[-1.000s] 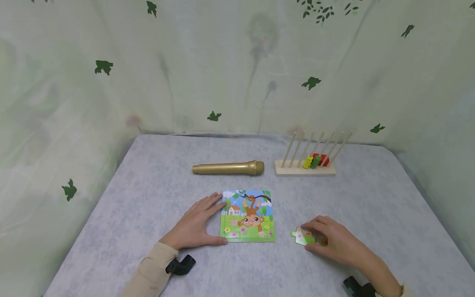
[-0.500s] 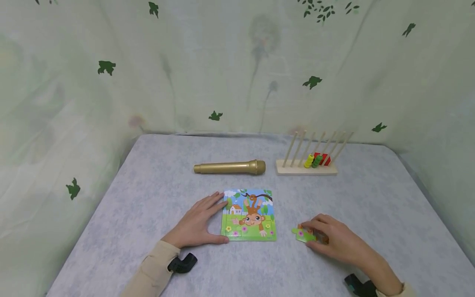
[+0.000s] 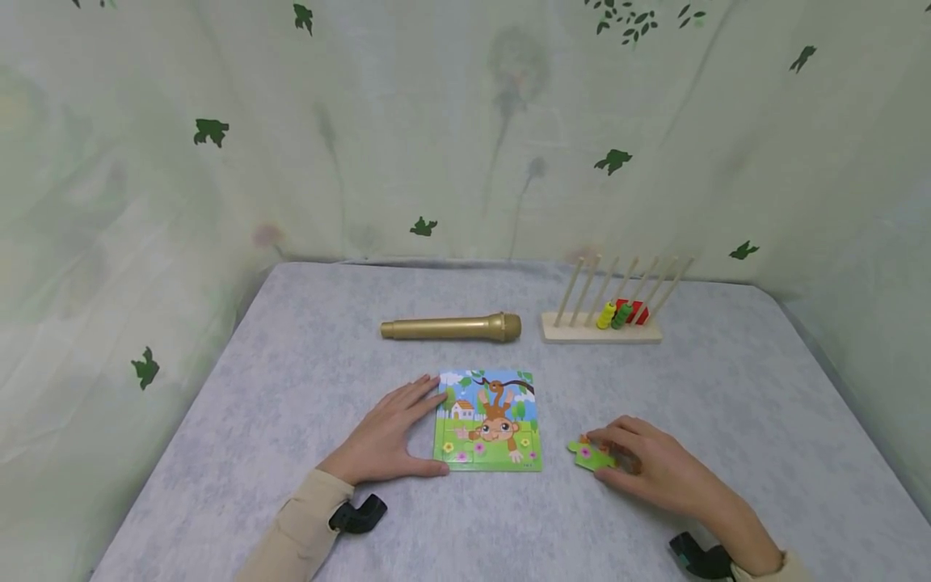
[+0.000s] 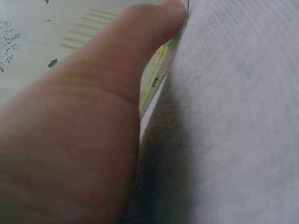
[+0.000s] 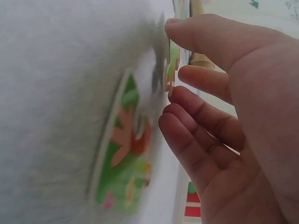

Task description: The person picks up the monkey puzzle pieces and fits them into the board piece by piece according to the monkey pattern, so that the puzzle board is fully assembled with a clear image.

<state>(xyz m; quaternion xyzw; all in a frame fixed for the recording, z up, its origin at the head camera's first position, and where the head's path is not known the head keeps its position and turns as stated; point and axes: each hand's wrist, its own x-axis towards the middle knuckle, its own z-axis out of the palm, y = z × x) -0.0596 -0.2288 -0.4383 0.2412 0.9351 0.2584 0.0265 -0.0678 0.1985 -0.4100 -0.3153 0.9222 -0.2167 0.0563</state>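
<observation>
My left hand (image 3: pixel 393 432) lies at the left edge of a square monkey puzzle (image 3: pixel 489 424), fingers spread along its upper left and thumb at its lower left corner. To the right of the puzzle, my right hand (image 3: pixel 650 465) pinches a puzzle piece (image 3: pixel 591 454), green with a pink flower, between thumb and fingertips. In the right wrist view that piece (image 5: pixel 173 65) is seen edge-on, just above the cloth. Beneath the right palm, a second loose puzzle piece (image 5: pixel 119 154) lies on the table; in the head view the hand mostly hides it.
A gold toy microphone (image 3: pixel 451 327) lies beyond the puzzle. At the back right stands a wooden peg frame (image 3: pixel 600 330) with upright rods and yellow, green and red pieces. Grey cloth covers the table (image 3: pixel 313 347); a printed curtain (image 3: pixel 465 121) hangs behind.
The piece in my right hand has tilted and turned, and shifted slightly left with the fingers. My left hand and the puzzle have stayed put; the head view moved slightly.
</observation>
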